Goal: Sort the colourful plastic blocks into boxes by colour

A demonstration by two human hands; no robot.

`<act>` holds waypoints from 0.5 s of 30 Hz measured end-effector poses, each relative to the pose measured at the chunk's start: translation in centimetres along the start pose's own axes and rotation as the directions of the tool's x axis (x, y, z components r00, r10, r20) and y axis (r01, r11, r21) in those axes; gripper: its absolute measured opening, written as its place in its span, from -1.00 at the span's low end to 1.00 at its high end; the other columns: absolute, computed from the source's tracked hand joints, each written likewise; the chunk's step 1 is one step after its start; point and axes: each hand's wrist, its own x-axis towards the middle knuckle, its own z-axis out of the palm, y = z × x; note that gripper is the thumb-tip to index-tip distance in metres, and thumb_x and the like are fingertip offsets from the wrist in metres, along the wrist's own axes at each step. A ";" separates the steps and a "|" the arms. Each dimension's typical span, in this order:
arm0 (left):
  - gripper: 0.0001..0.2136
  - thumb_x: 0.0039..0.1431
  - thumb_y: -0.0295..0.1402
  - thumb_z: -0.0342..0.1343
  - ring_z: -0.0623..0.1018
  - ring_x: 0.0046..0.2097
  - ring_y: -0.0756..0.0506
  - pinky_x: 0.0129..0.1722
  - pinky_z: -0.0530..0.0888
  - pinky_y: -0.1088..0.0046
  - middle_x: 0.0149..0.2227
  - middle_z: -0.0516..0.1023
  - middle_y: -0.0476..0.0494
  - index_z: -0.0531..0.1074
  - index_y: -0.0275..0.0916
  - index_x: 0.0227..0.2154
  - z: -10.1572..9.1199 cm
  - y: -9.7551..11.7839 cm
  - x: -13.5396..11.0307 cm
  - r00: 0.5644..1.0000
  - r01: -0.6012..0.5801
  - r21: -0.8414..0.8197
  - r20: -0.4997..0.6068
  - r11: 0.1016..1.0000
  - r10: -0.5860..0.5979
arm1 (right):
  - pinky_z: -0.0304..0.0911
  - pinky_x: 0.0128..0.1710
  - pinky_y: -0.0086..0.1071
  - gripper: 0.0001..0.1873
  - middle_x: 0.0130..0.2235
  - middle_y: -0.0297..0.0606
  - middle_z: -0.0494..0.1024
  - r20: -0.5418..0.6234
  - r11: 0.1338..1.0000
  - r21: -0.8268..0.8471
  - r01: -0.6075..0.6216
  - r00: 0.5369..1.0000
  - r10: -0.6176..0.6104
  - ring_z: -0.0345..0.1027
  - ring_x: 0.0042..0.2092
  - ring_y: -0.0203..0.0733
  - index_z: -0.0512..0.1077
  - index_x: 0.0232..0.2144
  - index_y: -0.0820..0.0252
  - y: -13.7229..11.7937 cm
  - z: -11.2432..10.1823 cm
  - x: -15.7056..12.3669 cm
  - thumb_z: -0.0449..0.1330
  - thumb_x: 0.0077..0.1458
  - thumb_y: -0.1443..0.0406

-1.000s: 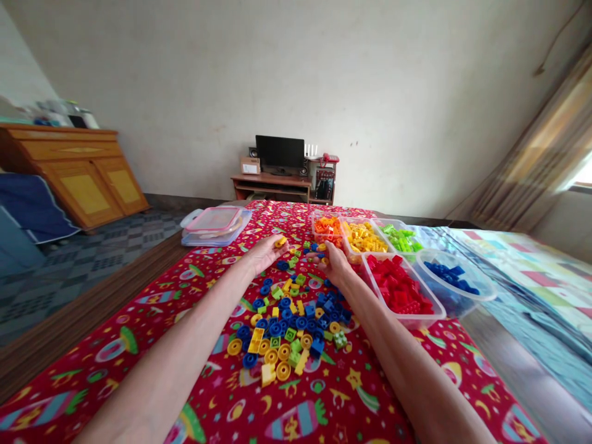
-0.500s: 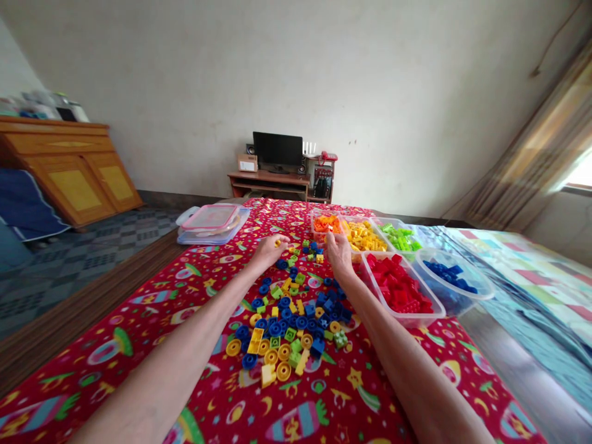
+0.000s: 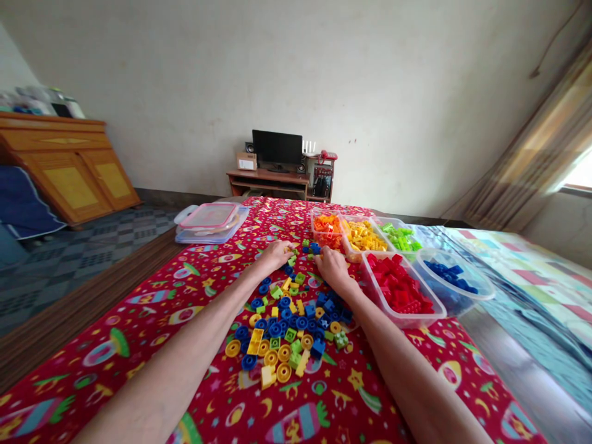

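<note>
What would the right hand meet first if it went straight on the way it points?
Probably the loose blue bricks just beyond the right hand; behind them stands the tub of orange bricks. Depth is hard to judge.

Two slim forearms show, bare from the picture's lower edge up to the wrists. The left hand and the right hand are bare as well.

Palms of left hand and right hand, over bricks, unseen
</note>
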 end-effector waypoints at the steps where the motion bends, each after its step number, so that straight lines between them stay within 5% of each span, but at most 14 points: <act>1: -0.83 0.00 -0.46 0.17 0.56 -0.15 -0.17 -0.11 0.45 0.38 -0.23 0.62 -0.16 0.56 -0.21 -0.31 -0.1 0.2 0.0 1.000 0.019 0.014 0.003 1.000 -0.019 | 0.26 -0.11 -0.32 -0.68 -0.13 0.04 0.53 0.030 0.999 -0.050 0.006 1.000 -0.004 0.41 -0.07 -0.05 0.38 -0.08 0.37 -0.1 0.0 -0.2 0.03 0.22 0.26; 8: -0.63 0.06 -0.47 0.12 0.52 0.00 -0.20 -0.01 0.39 0.36 -0.03 0.55 -0.27 0.46 -0.29 -0.02 -0.4 0.8 -0.3 0.995 0.092 0.064 0.025 0.994 -0.094 | 0.28 -0.16 -0.34 -0.71 -0.16 0.02 0.53 0.026 0.986 -0.162 0.037 0.999 -0.033 0.42 -0.12 -0.09 0.39 -0.10 0.38 -0.2 0.3 -0.4 -0.04 0.23 0.35; 15: -0.77 0.07 -0.42 0.09 0.55 -0.16 -0.17 -0.20 0.39 0.44 -0.21 0.62 -0.20 0.55 -0.24 -0.21 -1.0 1.4 -0.4 0.985 0.146 0.121 0.079 0.982 -0.157 | 0.26 -0.18 -0.34 -0.77 -0.30 -0.01 0.51 -0.158 0.984 -0.021 0.174 0.972 -0.175 0.39 -0.20 -0.10 0.40 -0.25 0.29 0.8 0.9 -0.1 -0.03 0.22 0.32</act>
